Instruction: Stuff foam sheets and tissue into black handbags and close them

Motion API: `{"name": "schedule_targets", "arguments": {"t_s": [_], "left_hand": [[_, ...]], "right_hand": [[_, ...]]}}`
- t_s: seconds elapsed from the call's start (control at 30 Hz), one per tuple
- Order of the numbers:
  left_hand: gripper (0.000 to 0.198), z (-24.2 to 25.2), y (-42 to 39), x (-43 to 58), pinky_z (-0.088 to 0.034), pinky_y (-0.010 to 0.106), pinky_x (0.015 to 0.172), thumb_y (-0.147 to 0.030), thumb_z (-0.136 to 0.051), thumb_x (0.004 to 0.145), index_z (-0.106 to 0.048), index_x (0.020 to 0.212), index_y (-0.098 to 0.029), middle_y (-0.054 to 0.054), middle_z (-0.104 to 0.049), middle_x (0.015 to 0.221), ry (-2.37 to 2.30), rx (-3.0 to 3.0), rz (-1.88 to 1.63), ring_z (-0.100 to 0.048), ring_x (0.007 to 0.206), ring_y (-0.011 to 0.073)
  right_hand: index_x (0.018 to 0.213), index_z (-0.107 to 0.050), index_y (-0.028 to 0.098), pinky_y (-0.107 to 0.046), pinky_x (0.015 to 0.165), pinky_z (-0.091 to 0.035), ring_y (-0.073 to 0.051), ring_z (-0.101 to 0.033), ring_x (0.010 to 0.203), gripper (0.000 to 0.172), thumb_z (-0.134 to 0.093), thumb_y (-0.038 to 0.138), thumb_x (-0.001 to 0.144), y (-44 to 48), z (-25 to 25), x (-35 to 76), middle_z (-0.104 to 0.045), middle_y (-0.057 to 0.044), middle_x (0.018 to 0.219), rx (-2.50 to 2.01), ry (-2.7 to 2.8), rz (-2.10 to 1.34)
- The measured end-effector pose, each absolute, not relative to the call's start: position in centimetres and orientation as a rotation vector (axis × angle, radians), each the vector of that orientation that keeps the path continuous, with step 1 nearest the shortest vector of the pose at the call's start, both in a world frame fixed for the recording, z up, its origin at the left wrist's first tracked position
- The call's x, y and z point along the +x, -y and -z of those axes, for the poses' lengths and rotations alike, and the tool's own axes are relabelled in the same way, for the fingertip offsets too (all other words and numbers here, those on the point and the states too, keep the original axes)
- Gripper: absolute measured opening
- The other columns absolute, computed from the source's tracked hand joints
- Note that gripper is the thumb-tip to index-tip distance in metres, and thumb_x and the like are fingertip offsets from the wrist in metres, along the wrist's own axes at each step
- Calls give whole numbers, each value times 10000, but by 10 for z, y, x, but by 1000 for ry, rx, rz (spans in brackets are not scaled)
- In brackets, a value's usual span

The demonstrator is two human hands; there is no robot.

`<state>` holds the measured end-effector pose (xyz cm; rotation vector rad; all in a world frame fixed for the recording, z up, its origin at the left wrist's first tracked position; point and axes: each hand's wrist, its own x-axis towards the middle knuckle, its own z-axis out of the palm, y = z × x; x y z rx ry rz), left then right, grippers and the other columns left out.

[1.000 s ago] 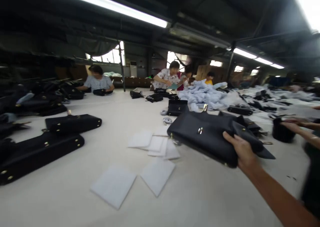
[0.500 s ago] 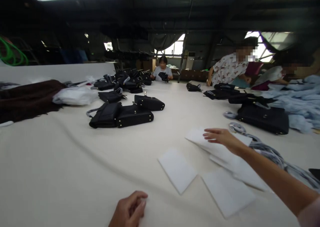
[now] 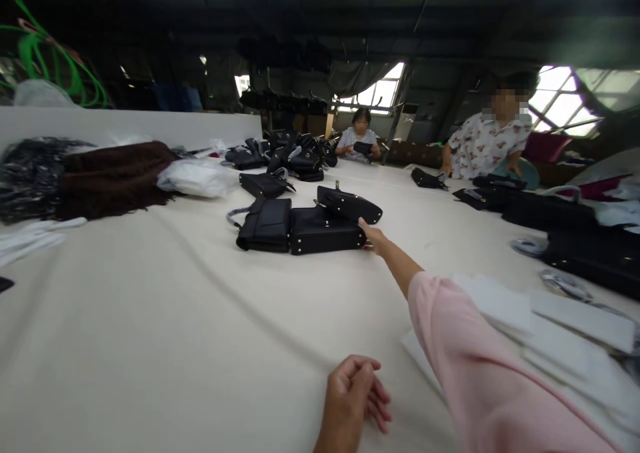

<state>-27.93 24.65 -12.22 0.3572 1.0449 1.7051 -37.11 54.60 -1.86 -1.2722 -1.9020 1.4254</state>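
Observation:
My right hand [image 3: 373, 236] reaches far forward in a pink sleeve. Its thumb and fingers are closed at the right end of a black handbag [image 3: 325, 233] with small metal studs. Another black handbag [image 3: 350, 205] leans on that one from behind, and a third bag [image 3: 267, 223] with a wrapped handle lies against its left side. Close to me, my left hand [image 3: 353, 396] hovers over the table or rests on it; I cannot tell which. Its fingers are loosely curled and apart, with nothing in them.
White flat sheets [image 3: 565, 336] lie on the white table [image 3: 210, 346], partly under my right arm. Coiled grey straps [image 3: 565, 284] and more black bags [image 3: 600, 256] are at the right. Brown fabric [image 3: 115, 180] and a clear plastic bundle [image 3: 195, 176] lie left. Two people [image 3: 487, 140] work across the table.
My right hand has left the white sheets and moved forward and left to the black handbag. My left hand appears further right in view, its fingers a little looser. The view has turned left.

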Motion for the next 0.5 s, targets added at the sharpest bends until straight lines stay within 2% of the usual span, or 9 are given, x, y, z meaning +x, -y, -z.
{"name": "schedule_targets", "arguments": {"t_s": [0.13,0.27,0.37,0.5], "left_hand": [[632,118,-252,-277,-406,240,383,-688,-669,645,-557,904,-123,43,-596,598,-1007,345,-1691,-555,442,153],[588,118,-249,-280,-428,235,425,-641,-667,677,-564,930,-121,33,-601,625,-1048,362,-1694,-559,473,137],[575,119,-247,-282,-434,241,448,-623,-684,662,-572,915,-118,36,-607,632,-1097,463,-1658,-561,487,136],[574,106,-237,-278,-449,271,492,-565,-782,552,-594,841,-106,52,-616,623,-1151,564,-1598,-569,511,153]], "right_hand": [[999,-582,131,-363,727,-540,-209,-617,826,367,-661,436,811,-546,23,-398,-652,-134,943,-1326,1808,-1673],[822,-594,128,-326,647,-537,-191,-605,701,219,-740,218,686,-501,21,-382,-645,-81,736,-1249,1774,-1865],[793,-597,131,-284,599,-521,-179,-603,658,243,-733,119,591,-451,8,-334,-639,-51,699,-1122,1729,-1910],[780,-591,157,-233,479,-439,-145,-549,541,301,-796,210,565,-387,-31,-215,-613,-6,645,-925,1695,-1854]]}}
